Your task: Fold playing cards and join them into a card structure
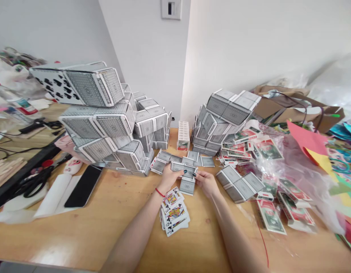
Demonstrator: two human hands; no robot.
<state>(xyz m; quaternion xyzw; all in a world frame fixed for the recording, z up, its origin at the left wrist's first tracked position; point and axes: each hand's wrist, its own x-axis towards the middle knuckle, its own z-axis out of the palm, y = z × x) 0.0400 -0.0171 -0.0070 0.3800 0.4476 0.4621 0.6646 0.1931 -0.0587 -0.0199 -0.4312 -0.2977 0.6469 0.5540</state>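
As I read it, step: joining folded cards (187, 179) into a block.
left hand (169, 177): pinching the 9 o'clock edge.
right hand (206, 182): pinching the 3 o'clock edge.
next: calls for aligned edges.

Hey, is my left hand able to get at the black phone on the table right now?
Probably yes. The black phone lies flat to the left of the left hand, with only bare table between. But that hand is pinching a folded card piece together with the right hand.
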